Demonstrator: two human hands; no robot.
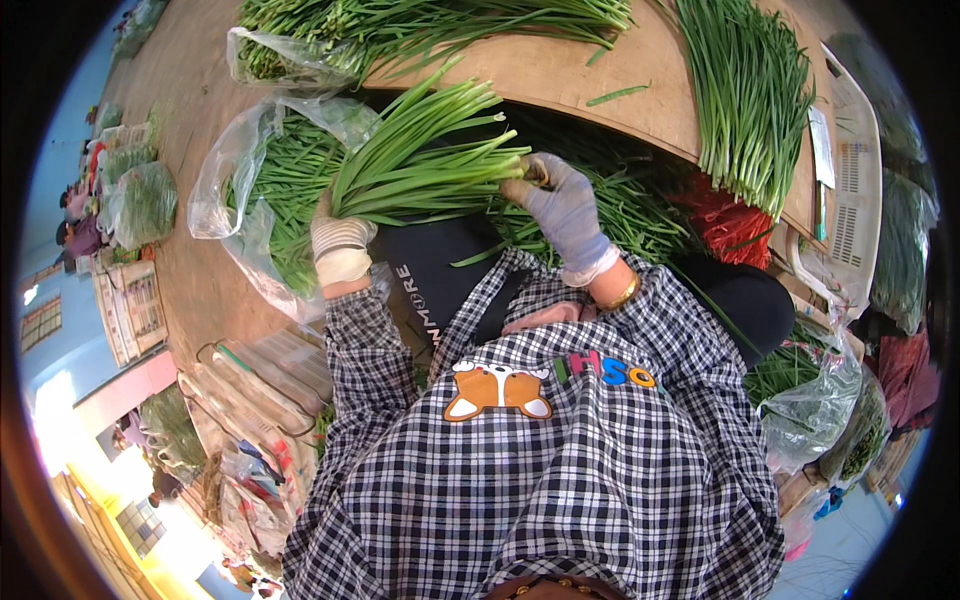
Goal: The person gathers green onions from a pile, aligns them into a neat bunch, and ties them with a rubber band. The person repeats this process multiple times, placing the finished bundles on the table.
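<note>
In the head view, my left hand [341,244], in a striped glove, holds a bunch of garlic chives [427,161] by its leafy part. The pale cut ends fan out to the right. My right hand [559,210], in a pale glove with worn brownish fingertips, pinches at the stem ends of the lower part of the bunch. Just beyond my left hand, a clear plastic bag [217,202] lies open with chives inside. More loose chives [622,206] lie behind my right hand, below the table edge, partly in shadow.
A wooden table [630,112] stands ahead, with chive piles at its far left [420,30] and right [750,105]. Red netting [731,221] hangs by its right edge. A white plastic crate [855,180] stands at right, stacked crates [255,382] at left. People are in the background.
</note>
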